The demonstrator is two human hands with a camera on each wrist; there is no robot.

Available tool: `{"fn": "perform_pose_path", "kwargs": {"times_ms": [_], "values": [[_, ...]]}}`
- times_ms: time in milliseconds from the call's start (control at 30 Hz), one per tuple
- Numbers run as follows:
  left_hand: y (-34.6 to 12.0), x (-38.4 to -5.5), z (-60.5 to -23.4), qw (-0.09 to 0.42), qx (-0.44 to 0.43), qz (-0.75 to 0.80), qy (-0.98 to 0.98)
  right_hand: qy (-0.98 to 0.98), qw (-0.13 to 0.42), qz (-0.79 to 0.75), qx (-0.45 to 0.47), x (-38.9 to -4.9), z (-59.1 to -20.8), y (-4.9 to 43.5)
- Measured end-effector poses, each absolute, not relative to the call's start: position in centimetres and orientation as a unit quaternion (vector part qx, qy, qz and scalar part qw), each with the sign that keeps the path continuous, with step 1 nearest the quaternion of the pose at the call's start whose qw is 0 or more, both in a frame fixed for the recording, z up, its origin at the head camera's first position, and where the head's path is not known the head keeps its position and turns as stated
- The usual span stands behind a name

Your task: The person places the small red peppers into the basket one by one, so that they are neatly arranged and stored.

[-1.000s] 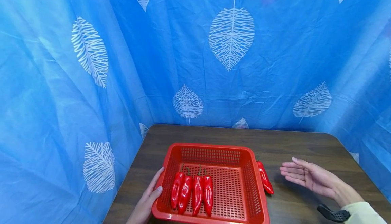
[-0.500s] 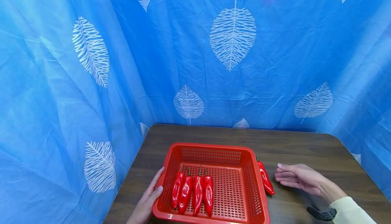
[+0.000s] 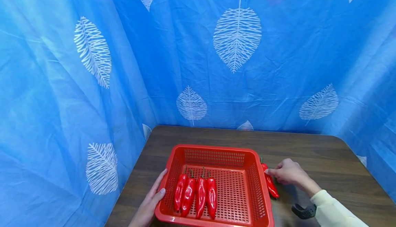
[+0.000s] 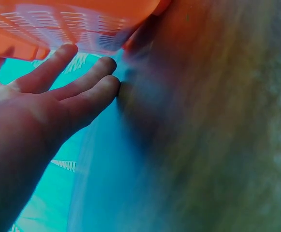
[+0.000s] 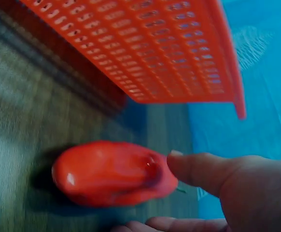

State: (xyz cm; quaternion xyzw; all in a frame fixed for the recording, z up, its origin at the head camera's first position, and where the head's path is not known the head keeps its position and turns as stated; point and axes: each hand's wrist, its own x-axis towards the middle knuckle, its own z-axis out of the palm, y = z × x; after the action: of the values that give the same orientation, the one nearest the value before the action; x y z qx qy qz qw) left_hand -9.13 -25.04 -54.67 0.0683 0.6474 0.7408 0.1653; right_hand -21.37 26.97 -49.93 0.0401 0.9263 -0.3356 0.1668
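My left hand (image 3: pixel 148 203) lies against the left side of a red plastic basket (image 3: pixel 213 147), its fingertips and thumb at the rim. In the left wrist view its fingers (image 4: pixel 90 79) stretch out straight beside the slotted wall. Several glossy red peppers (image 3: pixel 201 193) with green stems lie side by side in the basket's left half. Outside the right wall, another red pepper (image 3: pixel 271 186) lies on the table. My right hand (image 3: pixel 289 172) is over its stem end. In the right wrist view the thumb (image 5: pixel 193 166) meets that pepper near the stem, with the other fingers spread below it.
The dark wooden table (image 3: pixel 309 148) has rounded far corners. Blue curtains (image 3: pixel 272 65) with white leaf prints hang behind it and along both sides. A black band (image 3: pixel 304 211) is on the right wrist, below a pale sleeve (image 3: pixel 334 208).
My right hand has moved left, from beside the basket to the lone pepper, and has turned palm down. The left hand, basket and peppers stay as they were.
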Motion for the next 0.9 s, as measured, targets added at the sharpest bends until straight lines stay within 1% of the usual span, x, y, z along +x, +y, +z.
{"fn": "perform_pose_path", "kwargs": {"times_ms": [300,500,600,700,900], "values": [[-25.0,-9.1,-54.7,0.166,0.071,0.744,0.644,0.959,0.113,-0.259,-0.002,-21.6,-50.2,24.6],[-24.8,-9.1,-54.7,0.164,0.067,0.742,0.646,0.964,0.095,-0.249,-0.02,-21.5,-50.3,24.1],[-24.8,-9.1,-54.7,0.165,0.068,0.743,0.645,0.955,0.108,-0.278,-0.005,-21.4,-50.4,24.5],[-24.8,-9.1,-54.7,0.164,0.065,0.743,0.646,0.932,0.134,-0.336,0.015,-21.6,-50.2,25.5],[-24.9,-9.2,-54.6,0.161,0.067,0.741,0.649,0.833,0.178,-0.522,0.043,-21.7,-49.3,28.0]]}}
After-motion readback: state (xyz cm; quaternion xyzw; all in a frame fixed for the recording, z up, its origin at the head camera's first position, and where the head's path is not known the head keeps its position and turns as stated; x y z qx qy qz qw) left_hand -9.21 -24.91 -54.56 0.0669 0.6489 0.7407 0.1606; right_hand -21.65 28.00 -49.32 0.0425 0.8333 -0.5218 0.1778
